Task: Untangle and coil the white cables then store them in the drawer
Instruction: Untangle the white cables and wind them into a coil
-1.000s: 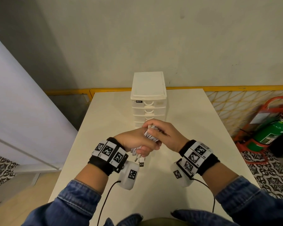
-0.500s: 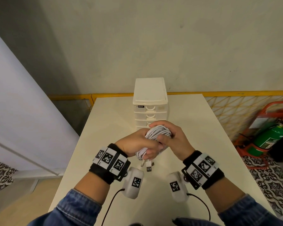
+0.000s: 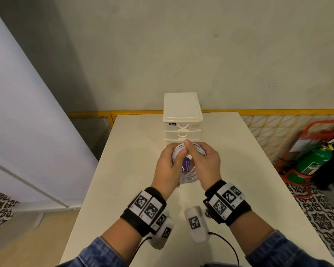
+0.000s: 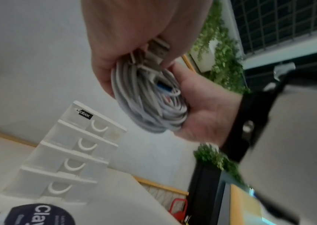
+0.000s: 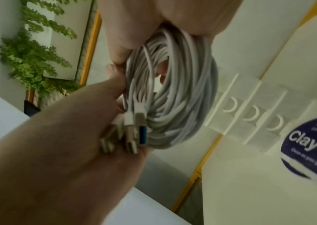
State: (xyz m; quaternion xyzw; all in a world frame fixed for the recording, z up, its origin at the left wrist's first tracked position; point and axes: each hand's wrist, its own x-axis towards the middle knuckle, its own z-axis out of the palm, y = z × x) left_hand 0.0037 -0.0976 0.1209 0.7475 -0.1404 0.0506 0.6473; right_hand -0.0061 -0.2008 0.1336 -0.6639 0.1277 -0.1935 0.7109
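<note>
Both hands hold a coil of white cables (image 3: pixel 191 176) above the white table (image 3: pixel 135 170), just in front of the drawer unit (image 3: pixel 182 120). My left hand (image 3: pixel 168 166) grips the coil's left side and pinches several USB plugs (image 5: pixel 134 129) against it. My right hand (image 3: pixel 206 162) grips the right side, its thumb over the top. The coil (image 4: pixel 150 103) is round and tight in the left wrist view, and the right wrist view shows its open middle (image 5: pixel 182 94). All drawers (image 4: pixel 73 152) look closed.
A round dark-blue "ClayGo" sticker (image 5: pixel 311 149) lies on the table under the coil. A green fire extinguisher (image 3: pixel 314 160) in a red stand is on the floor to the right. A yellow railing (image 3: pixel 278 111) runs behind the table and a white panel (image 3: pixel 17 132) stands to the left.
The hands moved forward toward the drawer unit and turned the coil flat. The plugs that hung below the left hand are now tucked against the coil.
</note>
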